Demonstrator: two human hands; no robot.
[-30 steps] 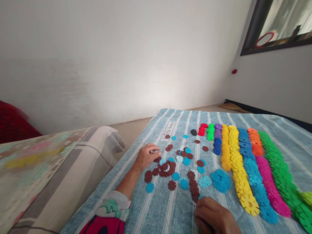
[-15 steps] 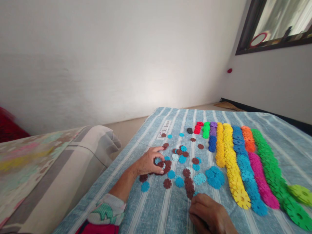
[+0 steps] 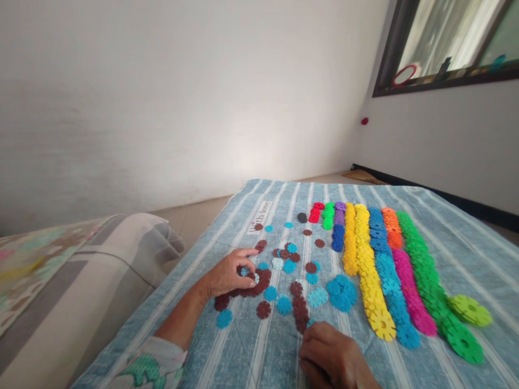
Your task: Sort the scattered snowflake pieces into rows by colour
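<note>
My left hand (image 3: 232, 274) reaches over a loose heap of brown snowflake discs (image 3: 264, 279). Its thumb and index finger are curled in on a pale blue snowflake disc (image 3: 256, 278), while another finger stretches out past it. Nearer to me, my right hand (image 3: 334, 356) is closed, its fingers curled under; whatever is in them is hidden. Just beyond its knuckles lies the near end of an overlapping row of brown discs (image 3: 300, 310), with the edge of a blue disc (image 3: 310, 322) beside it. Several blue and brown discs lie scattered between the hands and farther off.
Overlapping rows of discs run along the right, among them yellow (image 3: 367, 270), magenta (image 3: 409, 294) and green (image 3: 425, 273). A blue pile (image 3: 341, 293) sits left of them. Striped cloth (image 3: 203, 351) covers the surface. Left stands a fabric-covered piece (image 3: 101, 281); behind is a wall (image 3: 182, 108).
The view has turned slightly right, so everything appears shifted left. My left index finger and thumb have drawn closer together over the heap. My right hand remains closed by the brown row.
</note>
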